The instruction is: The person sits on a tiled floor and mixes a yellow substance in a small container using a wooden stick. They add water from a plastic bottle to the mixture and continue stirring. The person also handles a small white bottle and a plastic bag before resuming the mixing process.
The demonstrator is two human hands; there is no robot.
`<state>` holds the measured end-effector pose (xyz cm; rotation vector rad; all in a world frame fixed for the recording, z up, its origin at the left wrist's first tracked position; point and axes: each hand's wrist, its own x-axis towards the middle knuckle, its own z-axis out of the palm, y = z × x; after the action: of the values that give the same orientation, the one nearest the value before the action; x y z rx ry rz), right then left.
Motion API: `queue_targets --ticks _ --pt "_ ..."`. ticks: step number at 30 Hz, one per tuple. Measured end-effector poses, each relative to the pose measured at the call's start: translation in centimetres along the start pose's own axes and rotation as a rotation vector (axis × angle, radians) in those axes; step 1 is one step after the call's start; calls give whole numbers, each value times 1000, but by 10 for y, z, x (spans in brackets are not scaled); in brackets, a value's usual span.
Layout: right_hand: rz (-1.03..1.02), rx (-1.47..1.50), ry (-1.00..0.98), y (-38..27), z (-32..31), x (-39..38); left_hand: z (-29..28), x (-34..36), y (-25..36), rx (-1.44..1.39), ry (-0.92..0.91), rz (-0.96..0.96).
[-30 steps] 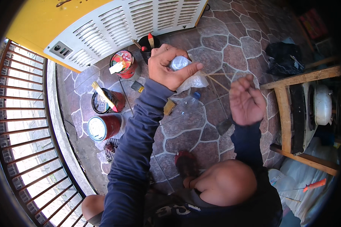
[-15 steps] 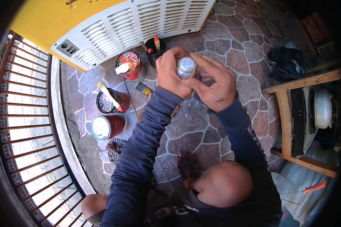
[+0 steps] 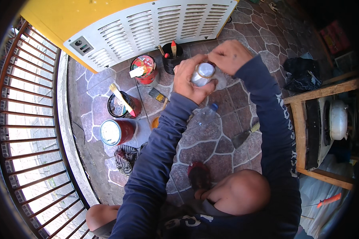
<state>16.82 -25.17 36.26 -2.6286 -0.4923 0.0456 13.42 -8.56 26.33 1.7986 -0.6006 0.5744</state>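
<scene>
My left hand (image 3: 187,83) is closed around a small white, rounded bundle (image 3: 202,75) with a thin tan cord round it and translucent plastic behind. Just to its upper right, my right hand (image 3: 229,55) has its fingers closed; what they pinch is hidden. On the floor below the bundle lies a clear plastic bottle (image 3: 205,117) with a blue cap. Left of my left hand are a flat brush (image 3: 156,94), a red can (image 3: 147,77) with a messy top and a black container (image 3: 171,63) holding tools.
Further left stand a can (image 3: 133,106) with a brush across it and a lidded can (image 3: 123,131), near a striped cloth (image 3: 125,159) and a metal railing (image 3: 30,148). A yellow machine (image 3: 75,16) is ahead. A scraper (image 3: 243,136) and wooden frame (image 3: 315,89) are at right.
A second ago my right hand was apart and lower; it has risen to the bundle, then moved up and right. My left hand has shifted right with the bundle, now cord-wrapped.
</scene>
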Motion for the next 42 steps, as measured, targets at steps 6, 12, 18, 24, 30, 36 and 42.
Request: queue_targets --ticks 6,12,18,24,30,36,42 --pt "-190 -26 169 6 9 -55 -5 5 -14 -243 -26 -118" --pt "-564 -156 159 -42 35 -116 2 5 -18 -274 18 -97" --pt "-507 75 144 -51 43 -127 -1 1 -15 -250 45 -95" --pt "-73 318 279 -44 49 -111 15 0 0 -123 63 -14" --pt "-574 52 151 -68 57 -122 5 -3 -11 -164 91 -56" --pt "-150 1522 133 -37 43 -130 20 -13 -1 -60 230 -59" --pt "172 1790 875 -20 72 -86 47 -28 35 134 402 -111"
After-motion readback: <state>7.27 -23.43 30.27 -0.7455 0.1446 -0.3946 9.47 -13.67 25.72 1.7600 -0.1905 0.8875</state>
